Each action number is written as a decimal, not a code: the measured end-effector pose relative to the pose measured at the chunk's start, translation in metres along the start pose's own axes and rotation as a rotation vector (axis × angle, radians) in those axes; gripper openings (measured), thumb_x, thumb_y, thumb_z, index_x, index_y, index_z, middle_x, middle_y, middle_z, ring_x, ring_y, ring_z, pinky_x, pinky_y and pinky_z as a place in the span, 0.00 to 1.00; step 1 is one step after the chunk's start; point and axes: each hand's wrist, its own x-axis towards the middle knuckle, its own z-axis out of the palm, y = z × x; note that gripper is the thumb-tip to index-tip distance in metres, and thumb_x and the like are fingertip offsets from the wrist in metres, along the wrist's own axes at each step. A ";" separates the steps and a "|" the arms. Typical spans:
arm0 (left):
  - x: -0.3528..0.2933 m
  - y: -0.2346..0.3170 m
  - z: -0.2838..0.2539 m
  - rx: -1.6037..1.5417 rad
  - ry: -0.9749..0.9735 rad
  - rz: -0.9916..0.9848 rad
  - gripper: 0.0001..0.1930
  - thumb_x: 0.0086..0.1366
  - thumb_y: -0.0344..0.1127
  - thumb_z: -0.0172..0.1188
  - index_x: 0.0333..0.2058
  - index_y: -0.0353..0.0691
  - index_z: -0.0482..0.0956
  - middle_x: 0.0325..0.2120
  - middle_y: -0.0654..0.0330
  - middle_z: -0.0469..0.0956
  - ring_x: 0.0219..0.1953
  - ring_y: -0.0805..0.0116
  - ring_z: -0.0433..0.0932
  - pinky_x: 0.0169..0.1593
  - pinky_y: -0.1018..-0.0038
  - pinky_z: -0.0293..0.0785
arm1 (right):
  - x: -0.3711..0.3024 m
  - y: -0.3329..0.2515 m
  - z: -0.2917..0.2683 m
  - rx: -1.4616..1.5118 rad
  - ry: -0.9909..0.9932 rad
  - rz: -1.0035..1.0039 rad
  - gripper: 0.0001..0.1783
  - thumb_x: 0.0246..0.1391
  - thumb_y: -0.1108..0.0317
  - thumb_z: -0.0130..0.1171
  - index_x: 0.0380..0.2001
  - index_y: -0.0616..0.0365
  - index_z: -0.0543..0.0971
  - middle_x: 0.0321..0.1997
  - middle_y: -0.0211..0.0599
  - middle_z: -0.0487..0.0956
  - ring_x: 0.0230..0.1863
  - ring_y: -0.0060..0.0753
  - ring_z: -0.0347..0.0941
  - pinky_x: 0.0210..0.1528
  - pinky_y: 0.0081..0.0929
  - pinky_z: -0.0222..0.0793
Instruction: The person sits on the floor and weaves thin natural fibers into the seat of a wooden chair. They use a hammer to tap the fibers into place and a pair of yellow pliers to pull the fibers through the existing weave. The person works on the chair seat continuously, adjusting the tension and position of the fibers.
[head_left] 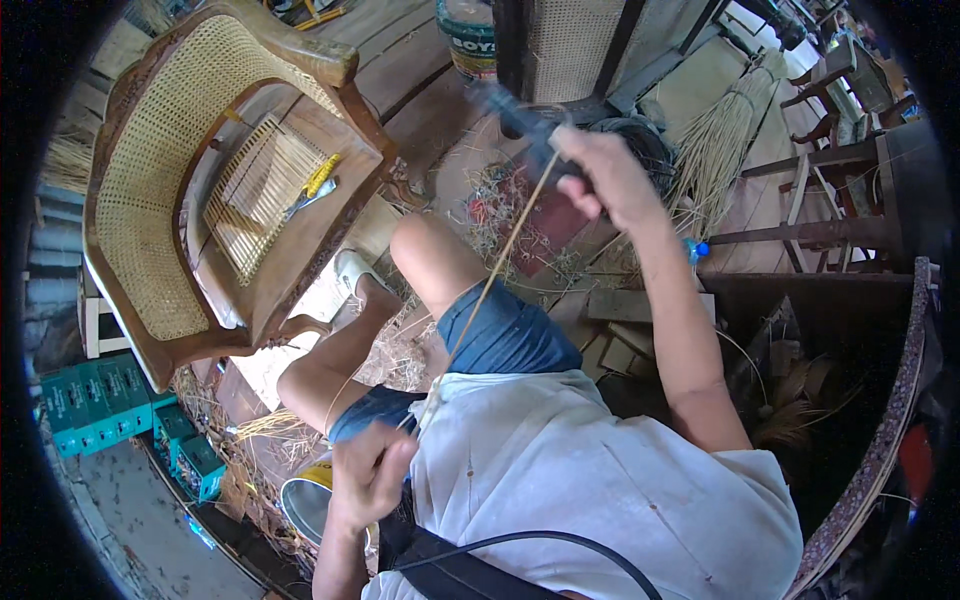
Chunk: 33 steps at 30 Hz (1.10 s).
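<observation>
A long strip of cane [487, 285] runs slantwise over my lap between my two hands. My right hand [610, 178], raised ahead of my body, is closed on its upper end. Beside those fingers is a dark, motion-blurred object [512, 110] whose kind I cannot make out. Low by my waist, my left hand [372, 468] has its fingers curled round the lower end. A wooden armchair [345, 65] with a woven cane back [140, 150] stands at the left. Parallel cane strands [262, 190] span part of its seat. A yellow-handled tool [320, 175] lies there.
Cane scraps [490, 200] litter the floor around a dark red board [550, 225]. A bundle of cane [728, 115] lies at the far right, near dark wooden furniture frames [835, 215]. Green boxes [95, 400] and a yellow-rimmed bucket [308, 500] are at the left. A paint bucket [468, 40] stands behind.
</observation>
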 end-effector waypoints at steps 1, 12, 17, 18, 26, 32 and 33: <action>-0.016 -0.003 -0.005 -0.041 -0.001 -0.047 0.08 0.65 0.32 0.58 0.28 0.34 0.77 0.19 0.56 0.76 0.19 0.67 0.74 0.27 0.72 0.70 | 0.008 -0.003 -0.009 0.093 -0.014 -0.103 0.24 0.65 0.49 0.48 0.32 0.62 0.77 0.15 0.24 0.68 0.09 0.11 0.56 0.09 0.12 0.49; 0.127 -0.015 0.038 -0.237 0.001 -0.111 0.15 0.67 0.42 0.60 0.37 0.32 0.77 0.20 0.61 0.74 0.24 0.76 0.72 0.30 0.75 0.71 | -0.049 0.017 0.101 -0.436 -0.055 -0.233 0.25 0.65 0.49 0.48 0.29 0.62 0.78 0.18 0.52 0.71 0.18 0.42 0.70 0.24 0.36 0.65; 0.122 -0.022 0.053 -0.240 0.064 -0.082 0.12 0.67 0.37 0.58 0.29 0.33 0.75 0.12 0.65 0.67 0.16 0.78 0.64 0.21 0.73 0.63 | -0.052 0.032 0.106 -0.343 -0.104 -0.249 0.23 0.65 0.54 0.47 0.31 0.63 0.79 0.20 0.54 0.73 0.21 0.51 0.71 0.25 0.37 0.66; 0.119 -0.020 0.055 -0.178 0.089 -0.028 0.12 0.67 0.36 0.58 0.29 0.33 0.75 0.12 0.64 0.67 0.16 0.77 0.65 0.21 0.73 0.63 | -0.053 0.033 0.105 -0.312 -0.117 -0.246 0.23 0.65 0.54 0.47 0.31 0.64 0.79 0.20 0.54 0.73 0.21 0.52 0.72 0.25 0.37 0.66; 0.060 -0.006 0.037 0.052 0.117 0.075 0.05 0.63 0.29 0.60 0.29 0.35 0.77 0.16 0.54 0.73 0.17 0.64 0.73 0.24 0.71 0.68 | -0.006 0.038 0.044 -0.270 -0.076 -0.042 0.27 0.65 0.48 0.48 0.27 0.63 0.79 0.13 0.35 0.72 0.14 0.26 0.69 0.18 0.29 0.64; -0.002 -0.013 -0.003 0.053 -0.024 -0.041 0.05 0.59 0.28 0.63 0.29 0.34 0.78 0.19 0.59 0.76 0.20 0.69 0.73 0.27 0.74 0.69 | 0.007 0.010 0.011 -0.237 0.012 -0.171 0.26 0.68 0.51 0.43 0.25 0.61 0.75 0.14 0.25 0.69 0.11 0.12 0.59 0.13 0.16 0.52; 0.003 -0.026 -0.011 0.073 -0.107 -0.077 0.07 0.59 0.31 0.65 0.32 0.33 0.78 0.23 0.56 0.78 0.24 0.67 0.76 0.30 0.73 0.72 | 0.001 0.004 0.018 -0.300 0.039 -0.237 0.27 0.68 0.51 0.43 0.25 0.61 0.75 0.14 0.26 0.69 0.11 0.13 0.60 0.14 0.17 0.53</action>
